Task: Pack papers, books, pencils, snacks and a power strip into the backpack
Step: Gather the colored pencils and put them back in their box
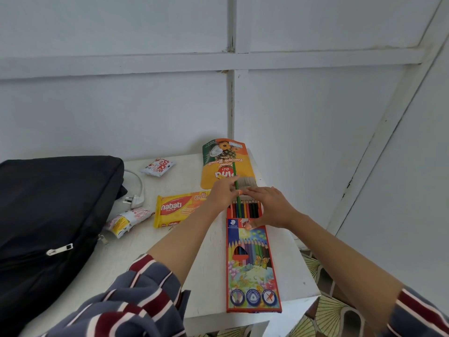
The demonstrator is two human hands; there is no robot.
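A long red STAEDTLER coloured-pencil box (252, 263) lies flat on the white table (209, 283), its printed front showing a row of pencils and a butterfly. Its far end is open, so the coloured pencil ends show. The left hand (224, 193) pinches a green pencil (236, 176) that stands partly out of the open end, its far part lying across an orange biscuit pouch (220, 164) printed "Coconut Pineapple Biscuits". The right hand (269, 207) lies over the open end with fingers fairly straight and spread, thumb pressed on the box front beside the logo. Left of the box, under the left forearm, lies a yellow wafer pack (175, 210) labelled "nabati WAFER". Farther back is a small white-and-red sachet (158, 167); its print is too small to read. A crumpled white, red and yellow packet (126, 221) lies just beside the black backpack (48, 215), which lies along the table's left side with a metal zipper pull showing. A white plug (136, 199) with its cable lies between the backpack and the wafer pack.
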